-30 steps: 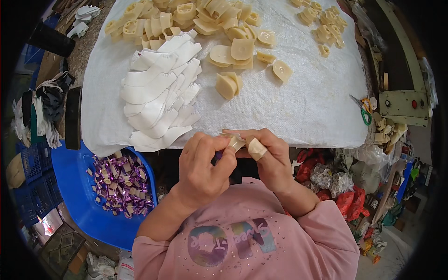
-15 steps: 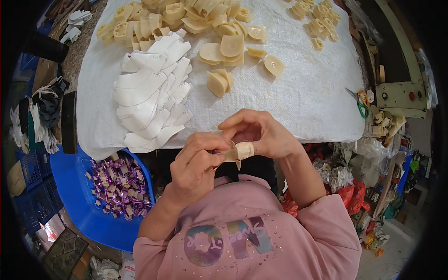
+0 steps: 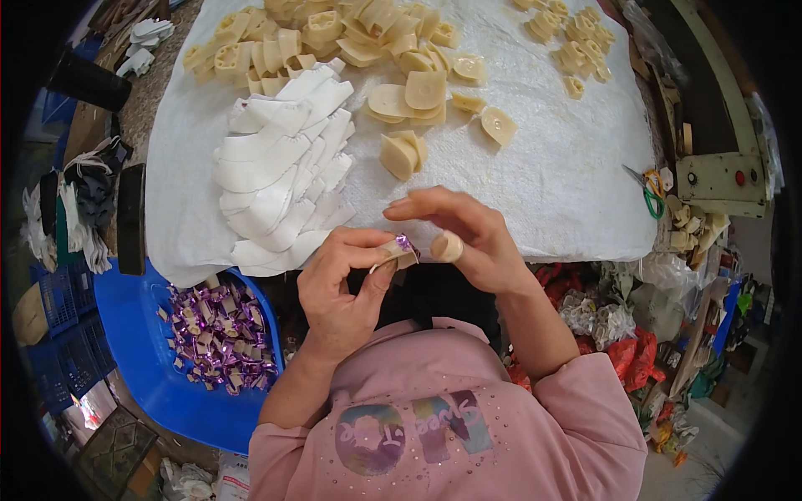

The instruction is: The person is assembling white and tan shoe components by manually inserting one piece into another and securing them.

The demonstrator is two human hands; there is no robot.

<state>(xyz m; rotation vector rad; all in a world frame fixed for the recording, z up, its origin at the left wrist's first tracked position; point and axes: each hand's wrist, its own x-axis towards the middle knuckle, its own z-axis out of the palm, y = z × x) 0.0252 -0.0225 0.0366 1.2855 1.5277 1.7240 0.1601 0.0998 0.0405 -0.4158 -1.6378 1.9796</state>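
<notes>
My left hand (image 3: 338, 271) pinches a small beige shoe heel (image 3: 396, 253) between thumb and fingers, in front of the table edge. Shiny purple foil shows along its far right side. Close by on the right, my right hand (image 3: 472, 234) has its fingers stretched out and apart, with nothing in it. Tan tape (image 3: 447, 246) is wrapped round the right thumb, which points at the heel without touching it. Beyond my left hand lies a fanned stack of curved white pieces (image 3: 280, 171). Loose beige heels (image 3: 403, 154) lie farther off, beyond the gap between my hands.
A white woven sheet (image 3: 551, 184) covers the table. A large heap of beige heels (image 3: 334, 33) sits at the back. Green-handled scissors (image 3: 652, 196) lie at the right edge. Lower left, a blue basin (image 3: 180, 413) holds many purple-foiled pieces (image 3: 221, 334). Red bags (image 3: 639, 359) lie at right.
My right hand has moved off the heel and its fingers have spread. The left hand still holds the heel, now turned so that purple foil shows. The view has shifted slightly.
</notes>
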